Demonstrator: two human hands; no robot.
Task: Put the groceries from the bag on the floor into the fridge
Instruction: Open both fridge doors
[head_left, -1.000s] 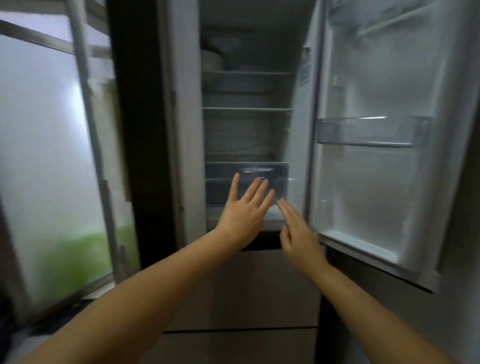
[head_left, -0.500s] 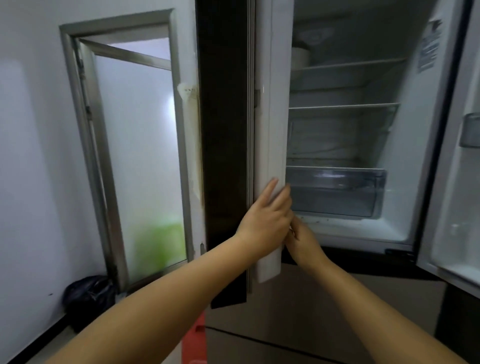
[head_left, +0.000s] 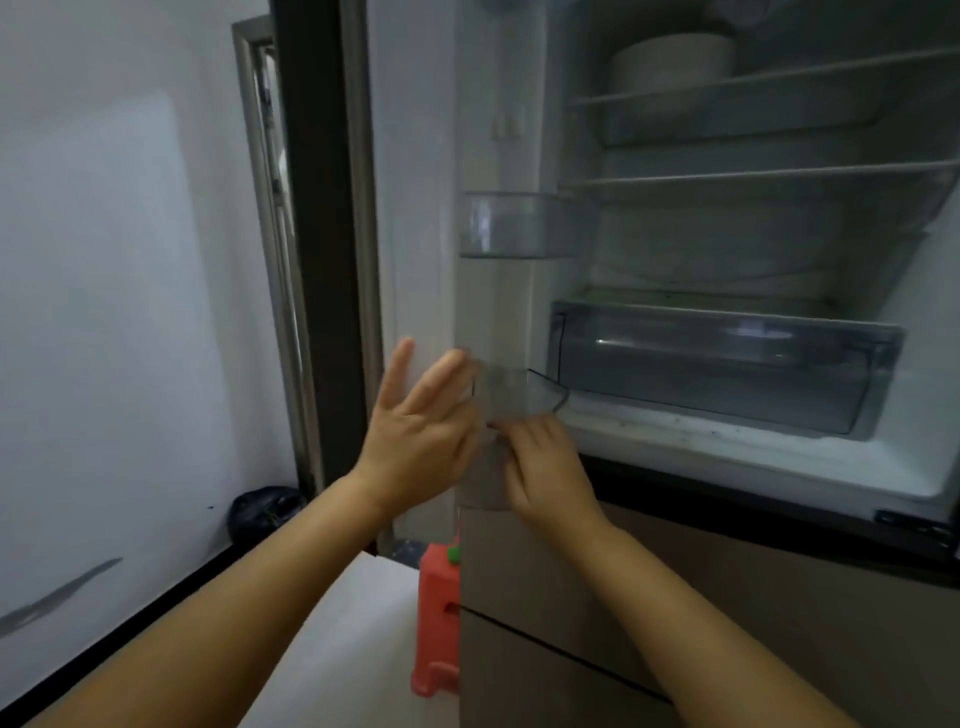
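The fridge (head_left: 779, 467) stands open in front of me, with its shelves and a clear crisper drawer (head_left: 727, 364) in view. Its left door (head_left: 498, 130) is swung out edge-on, showing a clear door bin (head_left: 519, 223). My left hand (head_left: 421, 431) rests with straight fingers against the door's outer side near its bottom. My right hand (head_left: 545, 467) grips the door's lower inner edge with curled fingers. A black bag (head_left: 265, 512) lies on the floor by the wall, to the left of the fridge.
A white bowl (head_left: 675, 67) sits on the top shelf. A red plastic stool (head_left: 436, 623) with a small green thing on it stands beside the fridge's lower drawers (head_left: 571, 649). A metal-framed frosted door (head_left: 270, 208) is behind the fridge door.
The left fridge door has swung further open under both hands, so its inner bin now shows. My view has moved closer and lower.
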